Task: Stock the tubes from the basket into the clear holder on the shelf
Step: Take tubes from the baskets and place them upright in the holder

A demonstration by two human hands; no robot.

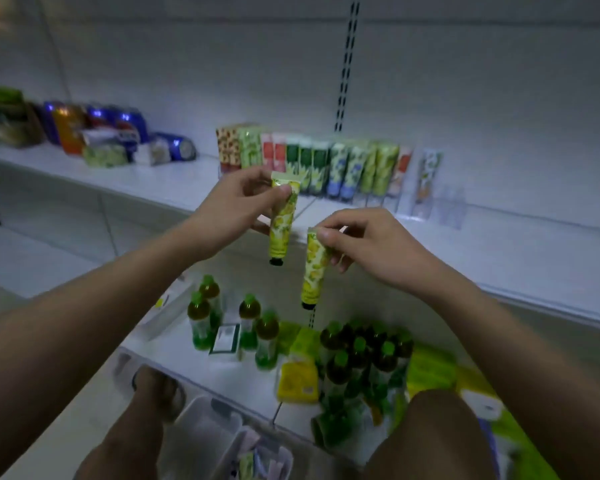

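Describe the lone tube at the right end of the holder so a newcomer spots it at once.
Find the upper white shelf, then the clear holder with its row of upright tubes. Beyond that row's right end, past a gap, one tube stands by itself: pale, with a green and orange print, and clear holder to its right showing no tubes.

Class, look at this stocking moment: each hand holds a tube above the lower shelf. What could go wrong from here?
1. Each hand, left hand and right hand, only pinches its yellow-green floral tube (left, right) by the top; one could slip onto the green-capped bottles below.
2. The clear plastic holder on the white shelf looks crowded; inserting could topple standing tubes.
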